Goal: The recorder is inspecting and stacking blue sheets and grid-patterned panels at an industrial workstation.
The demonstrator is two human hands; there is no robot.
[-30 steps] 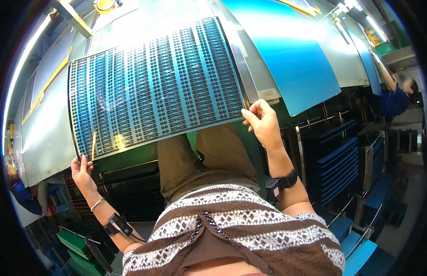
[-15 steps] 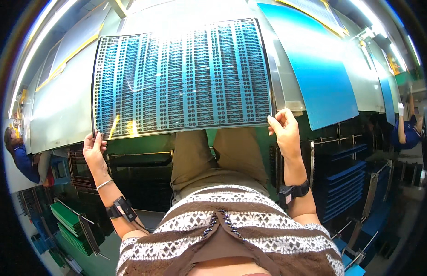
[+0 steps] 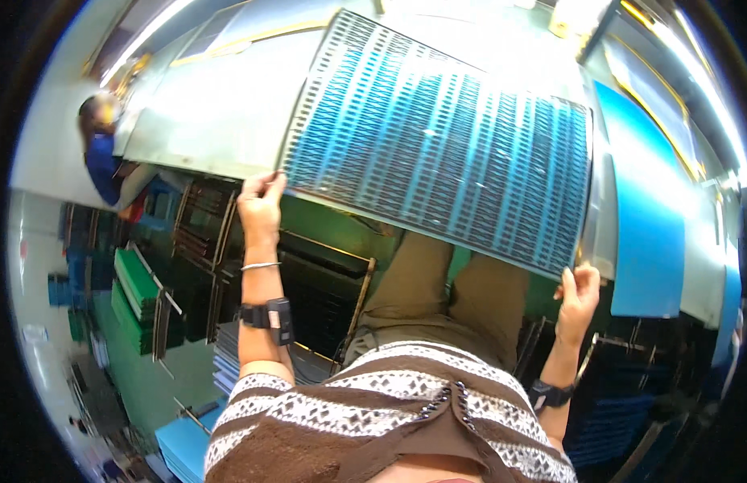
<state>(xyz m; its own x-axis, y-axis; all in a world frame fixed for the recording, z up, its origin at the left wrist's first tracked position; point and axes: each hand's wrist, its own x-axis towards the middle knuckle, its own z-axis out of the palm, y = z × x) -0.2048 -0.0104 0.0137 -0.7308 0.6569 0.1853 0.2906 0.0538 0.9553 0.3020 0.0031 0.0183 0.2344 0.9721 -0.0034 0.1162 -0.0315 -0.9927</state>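
Observation:
A large patterned sheet (image 3: pixel 438 145), dark rows of repeated shapes over blue, is held by its near corners over the pale worktable. My left hand (image 3: pixel 261 204) pinches the near left corner between thumb and fingers. At the near right corner, my right hand (image 3: pixel 577 298) has its fingers closed on the sheet's edge. The sheet is glossy and catches glare along its far side. A plain blue panel (image 3: pixel 643 209) lies to the right of it on the table, apart from my right hand.
Racks with green panels (image 3: pixel 134 294) stand on the floor at left, light blue panels (image 3: pixel 184 443) below them. A dark rack (image 3: pixel 321 294) is under the table edge. A co-worker in blue (image 3: pixel 101 165) is at the far left. Yellow-edged frames (image 3: pixel 651 101) lie at the far right.
The view has turned, so the sheet now appears tilted and farther right. Both hands still grip its near corners. The co-worker at left shows more fully.

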